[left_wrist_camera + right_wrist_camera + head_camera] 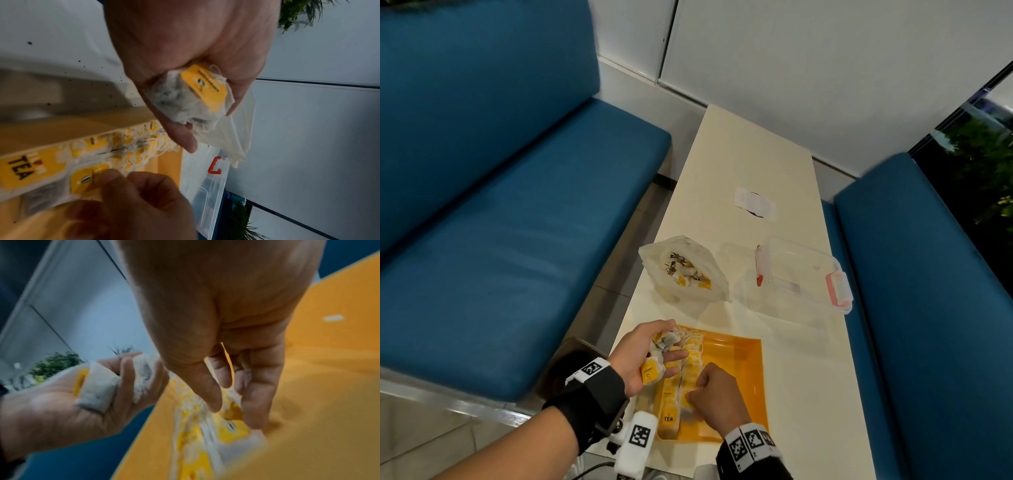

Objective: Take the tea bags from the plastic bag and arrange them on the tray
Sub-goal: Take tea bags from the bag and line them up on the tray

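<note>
An orange tray [750, 363] lies at the near end of the table, with several yellow-tagged tea bags [688, 356] in rows along its left side. My left hand [650, 356] hovers palm-up at the tray's left edge and holds a bunch of tea bags [189, 97] in curled fingers. My right hand [709, 394] is down in the tray, its thumb and fingertips [255, 415] pinching a yellow-tagged tea bag [232, 430] at the end of the row. Beyond the tray sits the open plastic bag [685, 270] with more tea bags inside.
A clear plastic box [798, 277] with red clips stands right of the bag. A white and purple sticker [755, 204] lies farther along the narrow cream table [750, 154]. Blue bench seats [500, 240] flank both sides.
</note>
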Demonstrator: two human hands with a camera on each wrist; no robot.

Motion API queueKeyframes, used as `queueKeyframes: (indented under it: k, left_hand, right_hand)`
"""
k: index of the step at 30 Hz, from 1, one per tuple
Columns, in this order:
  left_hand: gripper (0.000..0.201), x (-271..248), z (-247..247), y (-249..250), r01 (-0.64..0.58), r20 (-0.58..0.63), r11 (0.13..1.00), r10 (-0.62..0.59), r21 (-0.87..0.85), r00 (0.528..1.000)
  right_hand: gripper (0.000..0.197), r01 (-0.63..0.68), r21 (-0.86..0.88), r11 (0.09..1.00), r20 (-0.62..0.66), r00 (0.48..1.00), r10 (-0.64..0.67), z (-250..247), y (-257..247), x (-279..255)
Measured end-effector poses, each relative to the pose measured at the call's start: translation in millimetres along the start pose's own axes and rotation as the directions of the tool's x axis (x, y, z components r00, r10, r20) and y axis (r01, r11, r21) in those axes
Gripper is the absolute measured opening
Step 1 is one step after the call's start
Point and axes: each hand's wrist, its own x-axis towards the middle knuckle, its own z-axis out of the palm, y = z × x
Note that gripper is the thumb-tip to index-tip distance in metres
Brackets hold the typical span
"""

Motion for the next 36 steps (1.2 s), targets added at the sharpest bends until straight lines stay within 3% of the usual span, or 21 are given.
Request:
queueKeyframes:
  k: [2,4,7,11,16,18,23,28,36]
  left_hand:
    - [0.037,1,0,0,-0.002,-0.002,1.000,0.002,0.002,1.000]
    - [0.037,1,0,0,0.002,0.000,1.000,-0.002,-0.004,1.000]
    - [0.035,0,1,-1,0.003,0.034,1.000,-0.003,-0.018,0.999]
    - [0.024,0,3,-2,-0.056,-0.017,0.997,0.057,0.050,0.998]
    - [0.024,1,0,2,-0.048,-0.026,0.999,0.049,0.010,0.998]
    - [0.025,-2,0,3,-0.049,-0.013,0.999,0.049,0.014,0.999]
    - [0.027,-3,-3,4,-0.050,-0.025,0.998,0.051,0.033,0.998]
    - [0.035,-3,-14,5,-0.041,-0.045,0.999,0.041,0.021,0.998]
    - [0.024,-12,-21,5,-0.041,-0.044,0.995,0.045,0.086,0.998]
  right_hand:
    - [0.018,0.096,-0.050,0.994,-0.080,0.992,-0.100,-14,-11,-6]
    - [0.012,0.259,0.011,0.966,-0.152,0.955,-0.254,-30,-30,-18]
    - [0.013,0.438,0.155,0.885,-0.099,0.899,-0.427,-42,-60,-36]
    - [0.038,0.472,0.032,0.881,0.049,0.879,-0.473,-34,-74,-36]
    - [0.014,0.532,-0.018,0.847,0.084,0.845,-0.528,-32,-78,-34]
    - [0.013,0.555,-0.005,0.832,0.073,0.830,-0.553,-36,-79,-36]
    - [0.012,0.562,0.123,0.818,-0.036,0.826,-0.563,-55,-75,-38]
    - [0.015,0.452,0.181,0.873,-0.159,0.890,-0.428,-68,-55,-22]
    - [0.008,0.261,0.481,0.837,-0.048,0.961,-0.272,-67,-15,-8]
